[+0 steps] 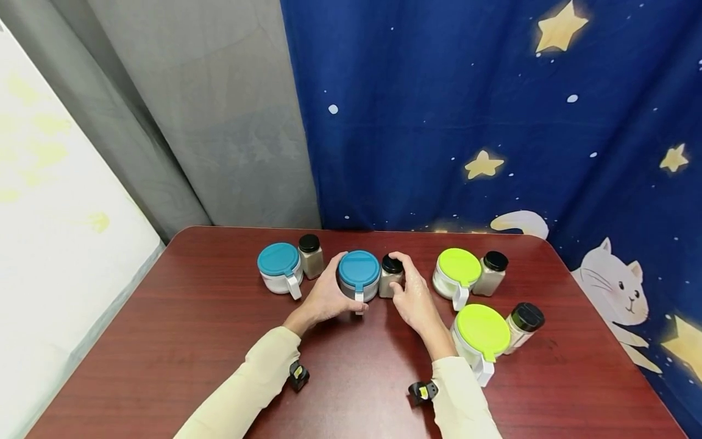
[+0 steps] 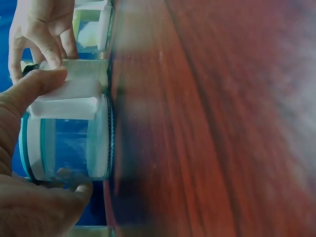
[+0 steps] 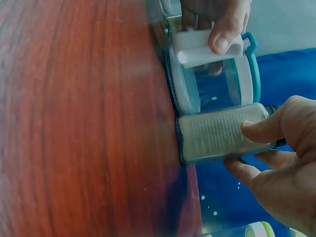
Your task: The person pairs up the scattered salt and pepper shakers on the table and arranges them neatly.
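Note:
In the head view, my left hand (image 1: 327, 297) grips a seasoning jar with a blue lid (image 1: 359, 267), thumb at its white handle and fingers along its left side. The clear jar body (image 2: 69, 145) shows in the left wrist view, standing upright on the table. Right beside it is a square glass spice bottle with a black cap (image 1: 390, 288). My right hand (image 1: 415, 302) holds this bottle from the right; in the right wrist view the thumb lies on the bottle's printed face (image 3: 215, 136), with the fingers round the opposite side.
Another blue-lidded jar (image 1: 278, 261) and a black-capped bottle (image 1: 311, 259) stand to the left. On the right are a green-lidded jar (image 1: 459, 266) with a bottle (image 1: 492, 274), and nearer, another green-lidded jar (image 1: 482, 332) with a bottle (image 1: 524, 323). Curtains hang behind the brown table (image 1: 208, 341).

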Demonstrator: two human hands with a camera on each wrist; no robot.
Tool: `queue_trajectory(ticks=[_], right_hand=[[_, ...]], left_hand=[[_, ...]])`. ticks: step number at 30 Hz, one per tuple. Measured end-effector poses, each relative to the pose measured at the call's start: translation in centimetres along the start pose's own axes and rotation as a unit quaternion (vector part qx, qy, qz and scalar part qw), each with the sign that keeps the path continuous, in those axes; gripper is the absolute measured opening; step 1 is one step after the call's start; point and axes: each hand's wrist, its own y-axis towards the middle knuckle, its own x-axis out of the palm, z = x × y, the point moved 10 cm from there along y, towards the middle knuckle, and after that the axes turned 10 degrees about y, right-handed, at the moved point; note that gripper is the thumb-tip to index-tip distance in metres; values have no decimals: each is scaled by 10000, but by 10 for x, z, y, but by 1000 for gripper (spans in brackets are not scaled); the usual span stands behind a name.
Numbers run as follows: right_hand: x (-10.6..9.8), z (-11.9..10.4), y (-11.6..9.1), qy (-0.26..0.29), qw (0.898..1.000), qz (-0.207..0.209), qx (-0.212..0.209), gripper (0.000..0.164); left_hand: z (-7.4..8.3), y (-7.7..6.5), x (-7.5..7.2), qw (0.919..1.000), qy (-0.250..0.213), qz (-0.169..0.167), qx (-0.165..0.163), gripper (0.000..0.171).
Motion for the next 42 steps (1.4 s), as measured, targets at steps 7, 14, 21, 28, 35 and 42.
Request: queue_trajectory(ticks=[7,14,21,28,35,42], right_hand=[[0,7,5,-103,9991,282,302,62],[0,12,6,-95,9980,501,374,63],[-8,4,7,-117,9978,621,207,78],[4,-50,12,-78,9959,537,-730,52],[65,-97,39,-1196,9781,-627,-1582,52],[139,-70,63,-2255,9450,-2198,-878,76]], left_hand=[[-1,10,6,9997,-217,-2,-77,119],[1,15,11,9999,-115,-45,-74,121],[10,8,11,9996,251,5,118,132],[37,-25,-14,9803,1558,234,1188,111],[58,-53,-97,9305,1952,1456,2737,76],[-21,-27,-135,9657,2175,1318,524,121]])
